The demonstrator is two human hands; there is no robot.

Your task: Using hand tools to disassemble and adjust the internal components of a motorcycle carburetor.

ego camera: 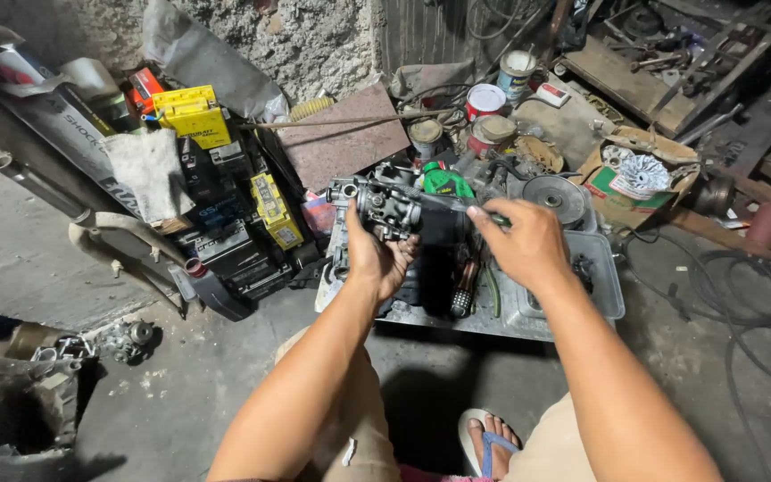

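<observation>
Carburettor held over a tray of parts, screwdriver applied.

Left hand (377, 254): grip closed around a grey metal carburettor (387, 207), held up above the near-left part of a shallow metal tray (528, 326) on the concrete floor (198, 375). Right hand (521, 241): grip closed on a screwdriver (457, 203) (green handle mostly hidden in the fist), its shaft running left to touch the carburettor. In the tray: a green bottle (446, 182) just behind the carburettor, a round metal disc (553, 196) far right. Left of the tray: yellow boxes (193, 114) and stacked dark batteries (234, 250). Far side: several tins (485, 100) by the rough wall.
</observation>
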